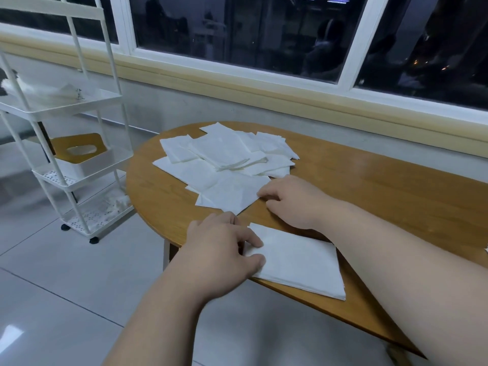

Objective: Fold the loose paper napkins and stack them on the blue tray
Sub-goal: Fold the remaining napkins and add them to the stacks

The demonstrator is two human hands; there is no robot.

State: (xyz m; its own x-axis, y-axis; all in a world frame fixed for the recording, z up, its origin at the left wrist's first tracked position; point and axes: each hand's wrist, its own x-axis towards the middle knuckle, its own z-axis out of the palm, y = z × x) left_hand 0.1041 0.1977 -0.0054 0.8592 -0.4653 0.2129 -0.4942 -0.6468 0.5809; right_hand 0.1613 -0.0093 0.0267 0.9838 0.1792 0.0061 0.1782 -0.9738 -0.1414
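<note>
Several loose white paper napkins [227, 159] lie in an overlapping heap on the far left part of the round wooden table [369, 196]. A folded napkin stack [298, 262] rests at the table's near edge. My left hand [221, 249] touches the stack's left corner with thumb and fingers. My right hand [290, 202] lies on the table with its fingertips at the right corner of the nearest loose napkin [229, 192]. No blue tray is in view.
A white wheeled shelf cart [66, 128] stands left of the table with a tissue box [79, 157] on its middle shelf. A window and low wall run behind the table. Pale floor tiles lie to the left.
</note>
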